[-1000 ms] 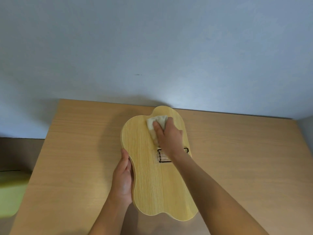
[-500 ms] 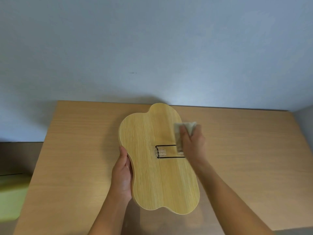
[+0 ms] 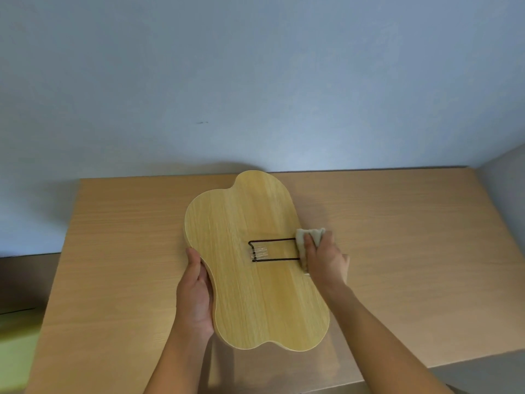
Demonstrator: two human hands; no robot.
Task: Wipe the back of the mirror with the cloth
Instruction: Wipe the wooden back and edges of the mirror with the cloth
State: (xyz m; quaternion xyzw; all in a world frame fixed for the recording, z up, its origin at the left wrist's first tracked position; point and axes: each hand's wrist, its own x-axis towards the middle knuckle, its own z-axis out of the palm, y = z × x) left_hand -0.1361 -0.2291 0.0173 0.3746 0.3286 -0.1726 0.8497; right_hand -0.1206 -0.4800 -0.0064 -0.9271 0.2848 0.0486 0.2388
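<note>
The mirror (image 3: pixel 250 294) lies face down on the table, showing its wavy light-wood back with a black wire stand (image 3: pixel 274 250) folded flat at its middle. My left hand (image 3: pixel 196 294) grips the mirror's left edge at the narrow waist. My right hand (image 3: pixel 326 261) holds a small pale cloth (image 3: pixel 308 237) pressed against the mirror's right edge, beside the stand's right end. The mirror's glass side is hidden underneath.
The wooden table (image 3: pixel 397 237) stands against a pale blue wall (image 3: pixel 255 81). Its near edge runs just below the mirror's bottom. A yellow-green object (image 3: pixel 14 351) sits low at the far left, off the table.
My right hand swept the cloth from the mirror's upper middle across to its right edge, then slightly down. The left hand kept its grip on the left edge.
</note>
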